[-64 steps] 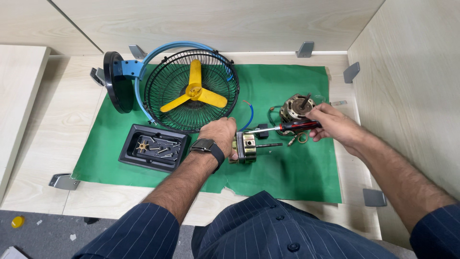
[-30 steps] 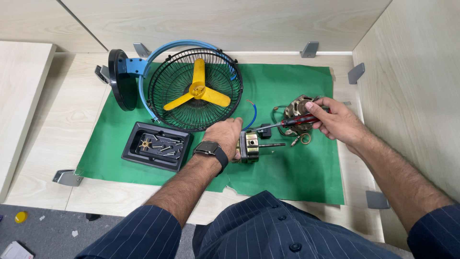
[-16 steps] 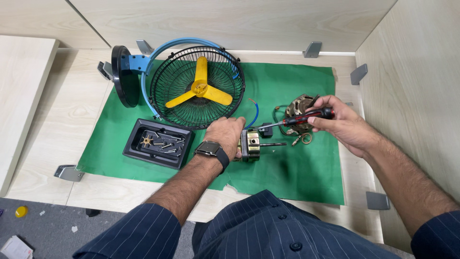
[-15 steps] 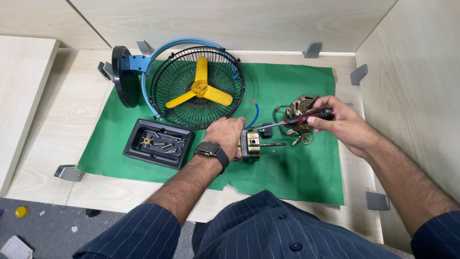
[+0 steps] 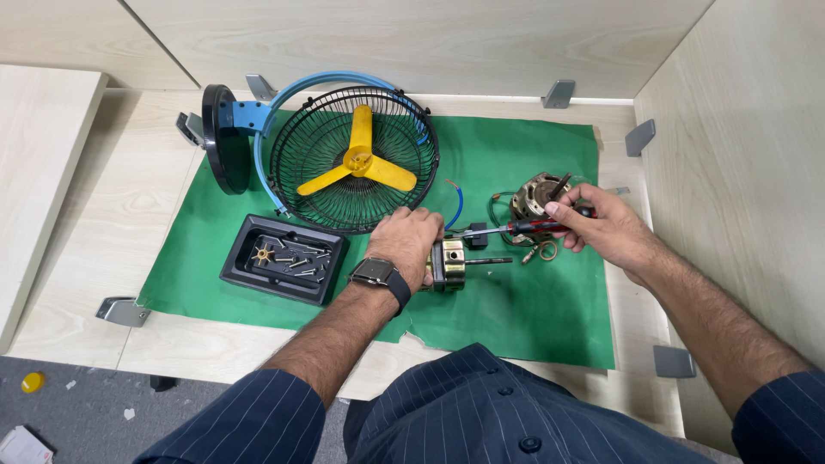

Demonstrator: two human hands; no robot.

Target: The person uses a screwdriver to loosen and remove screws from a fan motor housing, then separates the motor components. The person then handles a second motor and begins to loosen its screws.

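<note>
Gripping a brass-coloured motor core (image 5: 449,263) with left hand (image 5: 406,247), fingers curled over its top, pinning it to green mat (image 5: 533,309); steel shaft projecting rightward from the core. Wristwatch (image 5: 375,272) on left wrist. Right hand (image 5: 601,228) clenched around red-and-black handle of screwdriver (image 5: 516,228), blade pointing left, tip close above the core near left fingertips; exact contact point not discernible. Motor stator with copper windings (image 5: 537,196) lying on mat just behind right hand, small loose metal rings (image 5: 541,252) beside it. Black parts tray (image 5: 284,271) with screws and small orange piece left of left wrist. Fan cage with yellow blades (image 5: 357,163) lying at mat's rear left, blue frame and black base attached.
</note>
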